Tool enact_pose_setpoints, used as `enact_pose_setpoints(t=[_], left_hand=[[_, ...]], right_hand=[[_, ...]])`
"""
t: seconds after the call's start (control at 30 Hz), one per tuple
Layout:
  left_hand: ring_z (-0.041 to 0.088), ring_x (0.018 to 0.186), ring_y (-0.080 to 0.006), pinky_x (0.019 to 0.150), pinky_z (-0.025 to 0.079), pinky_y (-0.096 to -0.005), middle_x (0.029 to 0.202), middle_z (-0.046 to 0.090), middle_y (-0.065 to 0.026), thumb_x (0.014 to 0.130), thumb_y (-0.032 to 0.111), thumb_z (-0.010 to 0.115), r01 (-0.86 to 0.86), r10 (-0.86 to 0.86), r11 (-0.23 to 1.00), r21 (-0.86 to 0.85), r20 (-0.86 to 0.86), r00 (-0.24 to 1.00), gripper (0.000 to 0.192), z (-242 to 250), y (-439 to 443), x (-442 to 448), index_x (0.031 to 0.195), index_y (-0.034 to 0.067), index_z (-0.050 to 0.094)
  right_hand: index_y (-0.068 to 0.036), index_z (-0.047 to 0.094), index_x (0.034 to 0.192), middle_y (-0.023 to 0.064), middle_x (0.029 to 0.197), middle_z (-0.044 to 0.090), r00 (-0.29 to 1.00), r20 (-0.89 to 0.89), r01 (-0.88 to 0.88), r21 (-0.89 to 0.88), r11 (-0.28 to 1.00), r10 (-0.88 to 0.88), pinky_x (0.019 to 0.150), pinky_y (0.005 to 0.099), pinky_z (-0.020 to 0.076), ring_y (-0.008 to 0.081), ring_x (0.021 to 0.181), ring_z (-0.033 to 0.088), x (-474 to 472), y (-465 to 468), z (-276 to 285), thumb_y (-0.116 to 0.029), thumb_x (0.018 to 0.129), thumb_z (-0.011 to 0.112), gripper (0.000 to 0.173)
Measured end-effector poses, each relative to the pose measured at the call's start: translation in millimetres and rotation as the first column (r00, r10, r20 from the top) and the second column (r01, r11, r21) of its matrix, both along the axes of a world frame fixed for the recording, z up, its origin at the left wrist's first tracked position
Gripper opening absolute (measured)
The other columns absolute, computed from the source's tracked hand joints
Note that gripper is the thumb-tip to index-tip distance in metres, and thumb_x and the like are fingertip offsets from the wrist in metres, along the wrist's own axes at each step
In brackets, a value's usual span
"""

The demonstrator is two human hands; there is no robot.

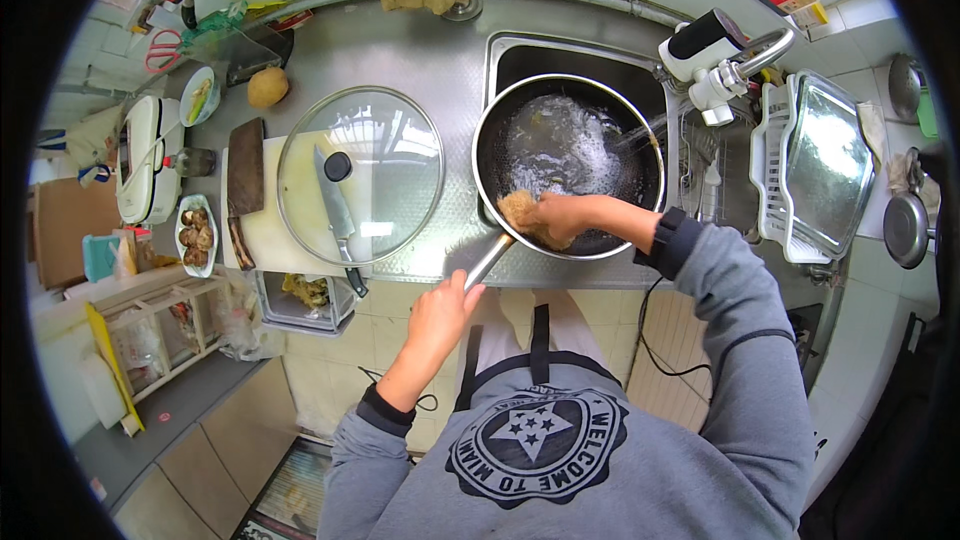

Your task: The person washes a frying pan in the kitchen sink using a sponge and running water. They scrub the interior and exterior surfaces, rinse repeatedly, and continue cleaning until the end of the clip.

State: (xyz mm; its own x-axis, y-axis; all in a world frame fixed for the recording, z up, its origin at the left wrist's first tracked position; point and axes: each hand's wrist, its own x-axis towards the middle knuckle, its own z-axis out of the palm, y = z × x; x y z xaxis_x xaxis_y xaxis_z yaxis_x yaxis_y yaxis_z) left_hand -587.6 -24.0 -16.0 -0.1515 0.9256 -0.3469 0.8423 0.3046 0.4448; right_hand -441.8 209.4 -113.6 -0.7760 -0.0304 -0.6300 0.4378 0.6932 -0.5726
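A dark frying pan (570,157) with a steel rim rests over the sink (504,45), water pooled and splashing in it. My left hand (440,315) is closed around its metal handle (489,264). Inside the pan's near left edge, my right hand (566,217) presses a tan scrubbing cloth or sponge (517,208) against the wall. A thin stream of water reaches the pan from the right, near the white faucet (716,94).
Left of the sink, a glass lid (405,165) lies over a kitchen knife (335,199) on a cutting board (259,240), beside a cleaver (246,165). A potato (268,87) sits behind. A white dish rack (776,165) stands at the right.
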Motion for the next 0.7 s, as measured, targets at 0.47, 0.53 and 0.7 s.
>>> enact_pose_setpoints(t=[0.47,0.53,0.7], left_hand=[[0.058,0.061,-0.0401,0.051,0.046,-0.0477,0.068,0.060,-0.0197,0.087,0.034,0.055,-0.026,0.027,0.999,-0.024,0.046,0.999,0.031,0.0,-0.3,-1.6,0.088,0.004,0.047],[0.058,0.061,-0.0400,0.051,0.045,-0.0477,0.069,0.060,-0.0197,0.087,0.034,0.055,-0.028,0.030,0.999,-0.037,0.058,0.998,0.031,-0.4,1.0,-1.2,0.088,0.004,0.047],[0.058,0.061,-0.0400,0.051,0.045,-0.0480,0.070,0.060,-0.0203,0.088,0.034,0.054,-0.014,0.014,1.000,-0.008,0.041,0.999,0.031,1.2,4.1,-0.7,0.087,0.004,0.047]], right_hand=[[-0.010,0.056,0.112,0.0107,0.116,0.053,0.986,0.061,-0.158,0.068,0.985,0.154,0.085,0.0434,0.0436,0.0319,0.107,0.047,2.0,0.6,-1.9,-0.003,0.069,0.053,0.044],[-0.011,0.056,0.112,0.0103,0.116,0.053,0.986,-0.158,0.007,0.360,0.933,0.054,0.085,0.0431,0.0437,0.0318,0.106,0.048,1.1,1.7,1.2,-0.004,0.069,0.054,0.044],[-0.020,0.055,0.116,0.0103,0.121,0.049,0.995,-0.104,0.043,0.370,0.928,-0.004,0.088,0.0415,0.0426,0.0345,0.107,0.047,1.1,4.8,5.4,-0.005,0.071,0.053,0.048]])
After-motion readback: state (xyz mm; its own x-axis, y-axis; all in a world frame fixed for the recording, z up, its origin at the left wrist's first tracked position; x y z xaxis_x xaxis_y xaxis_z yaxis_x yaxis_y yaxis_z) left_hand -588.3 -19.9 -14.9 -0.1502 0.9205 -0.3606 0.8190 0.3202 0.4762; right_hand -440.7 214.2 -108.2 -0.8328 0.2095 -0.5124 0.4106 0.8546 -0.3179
